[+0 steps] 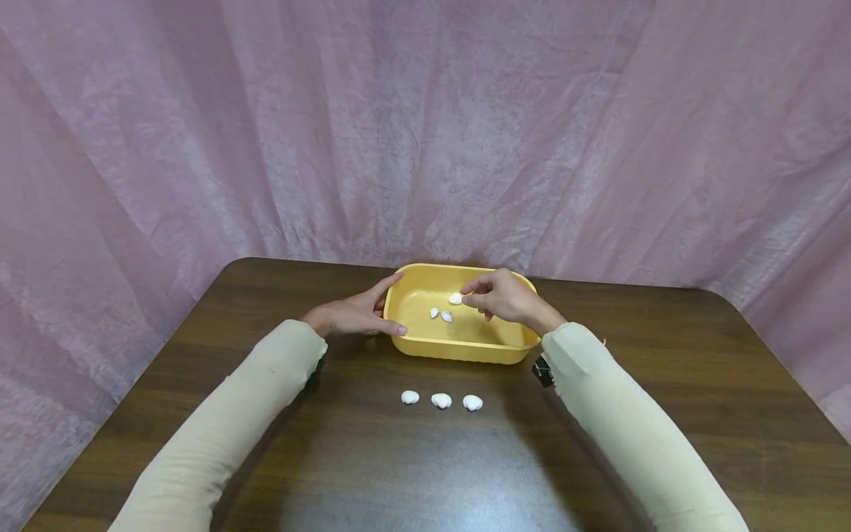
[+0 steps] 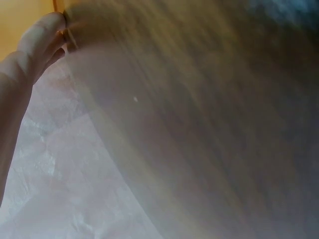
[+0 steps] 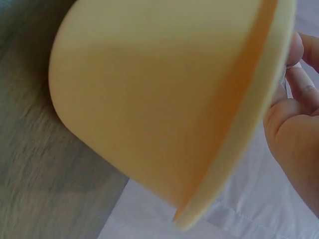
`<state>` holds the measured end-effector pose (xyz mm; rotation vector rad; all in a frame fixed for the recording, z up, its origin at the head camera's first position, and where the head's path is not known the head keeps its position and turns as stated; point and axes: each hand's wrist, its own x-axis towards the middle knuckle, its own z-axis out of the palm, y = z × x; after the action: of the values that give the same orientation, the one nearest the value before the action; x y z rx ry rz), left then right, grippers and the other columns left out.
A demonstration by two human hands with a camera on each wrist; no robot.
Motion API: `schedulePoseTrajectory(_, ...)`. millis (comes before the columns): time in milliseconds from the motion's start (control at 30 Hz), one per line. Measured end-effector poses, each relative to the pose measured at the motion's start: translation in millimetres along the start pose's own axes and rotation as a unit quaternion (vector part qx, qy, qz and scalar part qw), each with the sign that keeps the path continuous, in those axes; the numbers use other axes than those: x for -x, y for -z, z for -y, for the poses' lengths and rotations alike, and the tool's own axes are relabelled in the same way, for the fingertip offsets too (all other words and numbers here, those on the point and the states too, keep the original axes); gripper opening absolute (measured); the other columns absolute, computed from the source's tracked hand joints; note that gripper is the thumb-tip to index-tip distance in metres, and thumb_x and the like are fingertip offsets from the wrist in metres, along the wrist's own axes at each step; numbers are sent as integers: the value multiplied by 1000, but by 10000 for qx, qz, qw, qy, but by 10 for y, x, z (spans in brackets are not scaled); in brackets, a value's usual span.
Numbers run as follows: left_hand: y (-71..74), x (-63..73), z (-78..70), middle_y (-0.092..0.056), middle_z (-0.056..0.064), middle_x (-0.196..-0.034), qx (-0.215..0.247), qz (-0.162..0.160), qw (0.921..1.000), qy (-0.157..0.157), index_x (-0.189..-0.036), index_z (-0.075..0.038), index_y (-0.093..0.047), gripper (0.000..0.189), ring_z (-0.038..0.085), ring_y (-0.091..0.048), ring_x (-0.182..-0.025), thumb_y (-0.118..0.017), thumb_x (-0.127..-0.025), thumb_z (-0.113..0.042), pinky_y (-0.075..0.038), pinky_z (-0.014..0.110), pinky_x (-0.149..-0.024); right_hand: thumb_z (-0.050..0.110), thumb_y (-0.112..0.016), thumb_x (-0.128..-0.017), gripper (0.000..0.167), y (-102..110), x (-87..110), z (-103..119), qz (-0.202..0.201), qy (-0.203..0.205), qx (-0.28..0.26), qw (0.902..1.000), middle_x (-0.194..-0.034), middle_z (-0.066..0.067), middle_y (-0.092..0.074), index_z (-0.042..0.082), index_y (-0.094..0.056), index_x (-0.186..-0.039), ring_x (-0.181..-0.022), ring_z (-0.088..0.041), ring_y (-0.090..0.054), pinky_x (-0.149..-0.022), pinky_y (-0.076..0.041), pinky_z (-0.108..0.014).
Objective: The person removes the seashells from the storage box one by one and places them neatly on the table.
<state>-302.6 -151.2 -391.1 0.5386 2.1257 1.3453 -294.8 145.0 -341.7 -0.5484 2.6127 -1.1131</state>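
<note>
Head cam: L hand [image 1: 355,314] clamped on L end of yellow tub [image 1: 459,351], nr far edge of bench [image 1: 665,340]; R hand [image 1: 507,297] over it, at white shell [image 1: 455,298] (can't tell if pinched). L wrist: L hand against tub. R wrist: R hand past tub's rim, shell hidden.

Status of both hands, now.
Left hand: closed, holding the left end of the yellow tub.
Right hand: closed, pinching a white shell above the tub's floor.

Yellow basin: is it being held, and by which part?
Yes: the left hand grips the yellow basin by the rim at its left end.
</note>
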Motion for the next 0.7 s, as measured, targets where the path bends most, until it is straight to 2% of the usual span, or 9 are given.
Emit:
schedulePoseTrajectory(133, -8, 12, -10, -47, 22, -142, 49, 4, 10000, -15, -160, -29, 10, 111, 20, -56, -110, -76, -89, -21, -47, 32, -84, 14, -65, -98, 29, -10, -73, -10, -13, -90, 7, 10000, -71, -5, -59, -6, -68, -118, -62, -21, -61, -67, -52, -38)
schedulePoseTrajectory(367, -10, -14, -23, -42, 23, -147, 164, 26, 9998, -119, -160, -28, 10, 113, 23, -52, -119, -77, -89, -20, -46, 33, -89, 13, -65, -98, 26, -30, -204, -87, -102, -471, 29, 9988, -83, -15, -65, -3, -69, -117, -65, -21, -61, -77, -53, -46)
schedulePoseTrajectory(600, 0, -17, -1, -44, 23, -146, 224, 40, 9997, -110, -160, -29, 10, 113, 21, -55, -116, -77, -88, -21, -47, 33, -88, 12, -66, -96, 25, -68, -284, -102, -118, -515, 109, 9985, -77, -13, -63, -4, -70, -116, -63, -20, -60, -67, -49, -32)
schedulePoseTrajectory(700, -5, -12, 27, -45, 23, -145, 270, 51, 9996, -102, -160, -30, 10, 114, 21, -55, -116, -78, -88, -20, -47, 32, -88, 10, -66, -96, 25, -106, -323, -126, -82, -596, 25, 9982, -76, -14, -63, -5, -69, -116, -61, -18, -57, -64, -48, -29)
